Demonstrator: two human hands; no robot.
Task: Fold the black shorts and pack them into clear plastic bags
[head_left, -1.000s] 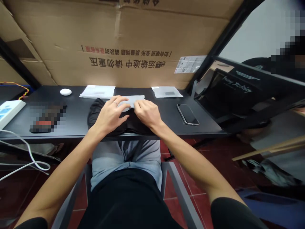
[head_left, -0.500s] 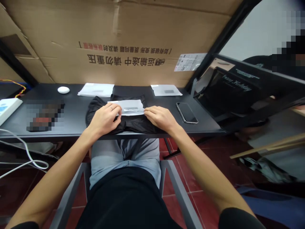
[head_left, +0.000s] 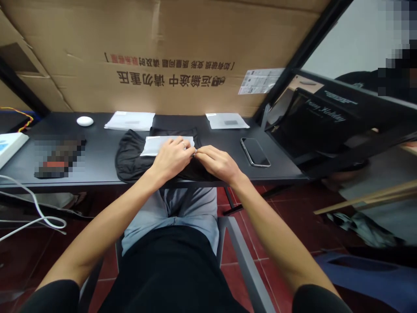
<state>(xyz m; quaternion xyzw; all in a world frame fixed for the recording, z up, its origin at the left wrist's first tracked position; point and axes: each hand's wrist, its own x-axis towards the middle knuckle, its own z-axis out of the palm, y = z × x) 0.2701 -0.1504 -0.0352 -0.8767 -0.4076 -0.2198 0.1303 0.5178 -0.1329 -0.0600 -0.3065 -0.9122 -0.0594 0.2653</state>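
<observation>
A flat white translucent packet [head_left: 150,146] lies across crumpled black fabric [head_left: 130,160] at the desk's front edge. My left hand [head_left: 174,157], with a ring on one finger, reaches over the packet and hides its middle. Its fingertips are closed at the packet's right end. My right hand [head_left: 219,163] pinches the same end from the right, fingers pressed together, almost touching the left fingertips. Exactly how each fingertip grips the edge is hidden.
Two similar white packets lie behind, one left [head_left: 130,121] and one right [head_left: 227,121]. A phone [head_left: 255,152] rests to the right. A white oval object [head_left: 85,121] and a blurred dark item [head_left: 60,158] are on the left. Cardboard [head_left: 182,34] stands along the back.
My left hand has moved right, from the packet's left part across its middle to its right end, beside my right hand. The right hand stays at that end.
</observation>
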